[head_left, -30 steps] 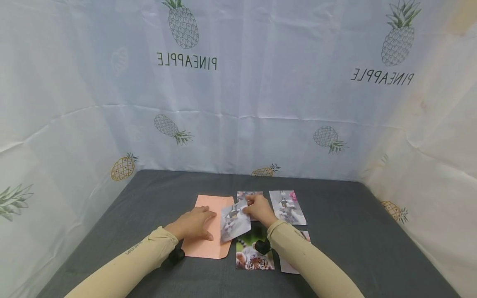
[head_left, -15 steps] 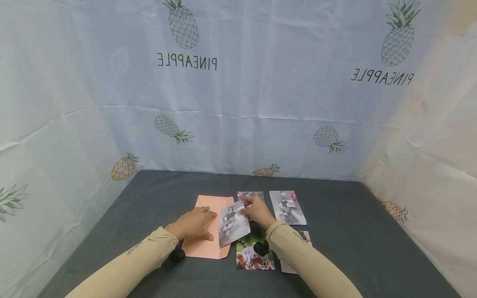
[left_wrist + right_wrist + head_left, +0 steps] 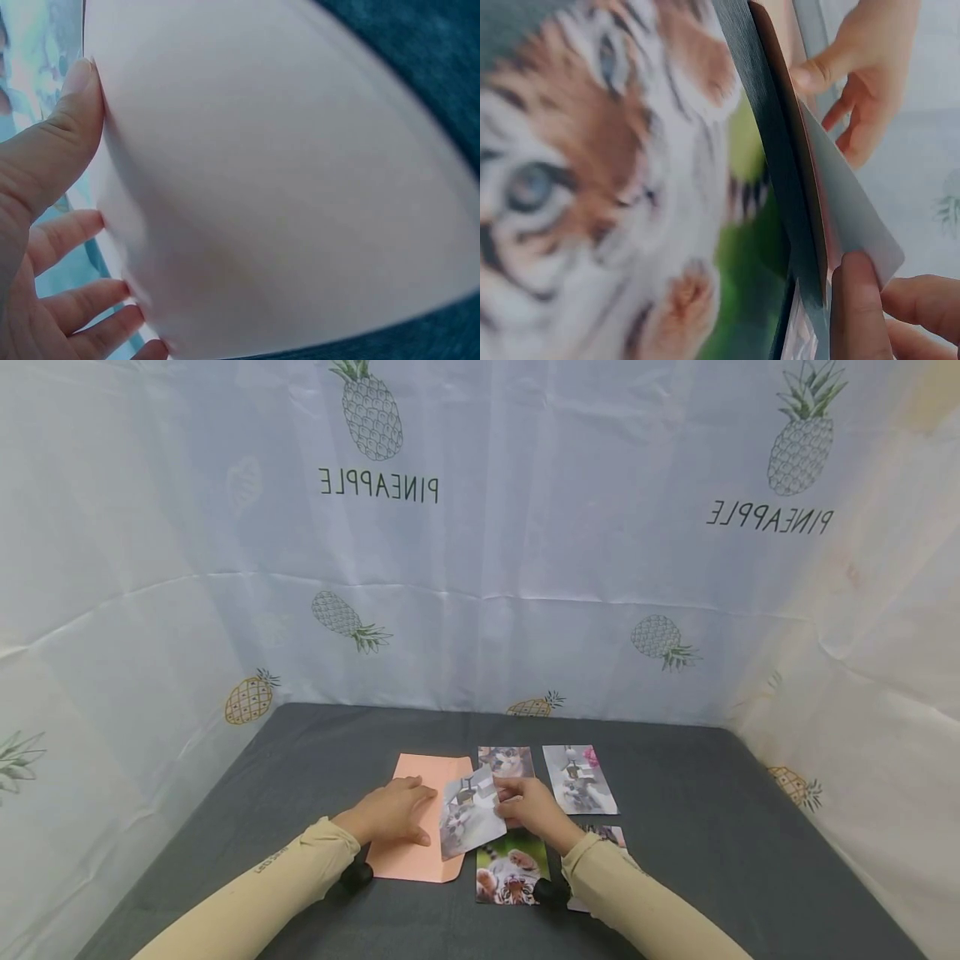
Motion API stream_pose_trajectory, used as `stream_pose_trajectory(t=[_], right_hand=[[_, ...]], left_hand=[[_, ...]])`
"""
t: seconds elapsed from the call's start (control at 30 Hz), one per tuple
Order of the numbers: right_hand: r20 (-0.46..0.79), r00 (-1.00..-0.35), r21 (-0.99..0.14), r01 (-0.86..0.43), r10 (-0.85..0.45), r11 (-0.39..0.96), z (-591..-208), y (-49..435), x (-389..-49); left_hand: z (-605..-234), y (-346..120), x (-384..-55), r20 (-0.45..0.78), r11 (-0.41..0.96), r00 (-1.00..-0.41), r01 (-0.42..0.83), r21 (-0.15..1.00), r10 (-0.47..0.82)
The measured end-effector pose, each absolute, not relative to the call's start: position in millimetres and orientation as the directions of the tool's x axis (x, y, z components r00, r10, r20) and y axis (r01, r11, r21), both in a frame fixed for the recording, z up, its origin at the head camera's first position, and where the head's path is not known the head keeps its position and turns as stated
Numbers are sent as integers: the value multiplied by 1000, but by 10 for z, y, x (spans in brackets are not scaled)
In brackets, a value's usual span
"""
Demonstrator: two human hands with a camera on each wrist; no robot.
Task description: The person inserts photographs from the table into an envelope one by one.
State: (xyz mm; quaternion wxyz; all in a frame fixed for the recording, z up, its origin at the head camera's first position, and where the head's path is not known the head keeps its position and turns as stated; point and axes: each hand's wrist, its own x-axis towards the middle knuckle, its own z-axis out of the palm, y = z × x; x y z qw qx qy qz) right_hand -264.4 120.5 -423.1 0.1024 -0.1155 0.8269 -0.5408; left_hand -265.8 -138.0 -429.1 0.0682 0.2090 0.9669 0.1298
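Note:
A salmon-pink paper envelope [image 3: 411,862] lies on the dark cloth, slightly left of centre. My left hand [image 3: 390,812] rests on it with fingers spread; in the left wrist view the thumb and fingertips touch the envelope's pale surface [image 3: 262,165]. A greyish photo card [image 3: 467,822] slants over the envelope's right side. My right hand [image 3: 534,810] pinches that card at its right edge, and the right wrist view shows the card [image 3: 851,210] tilted up between thumb and fingers. Whether the card's left edge is inside the envelope, I cannot tell.
Right of the envelope lie a tiger cub photo [image 3: 510,872], a cat-like animal photo [image 3: 510,760], a grey photo with a pink spot [image 3: 579,785] and another card [image 3: 611,835] partly under the right sleeve. A pineapple-print curtain [image 3: 480,543] hangs behind the table.
My right hand has slid nearer and slightly right along the card's edge, uncovering more of the photos behind and below. The card shifted slightly left; my left hand stayed put.

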Motion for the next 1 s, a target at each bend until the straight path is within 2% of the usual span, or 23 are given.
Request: stream_pose_trajectory(t=[0.3,1.0], right_hand=[[-53,-951,-928,-65,-305,366,-4254,1219,-2513],[-32,-946,-945,-76,-323,318,-4288,986,-2467]], left_hand=[[-4268,-1363,-2633,-84,888,-911,368,276,404],[-4270,-1331,-2647,-112,897,-917,339,285,383]])
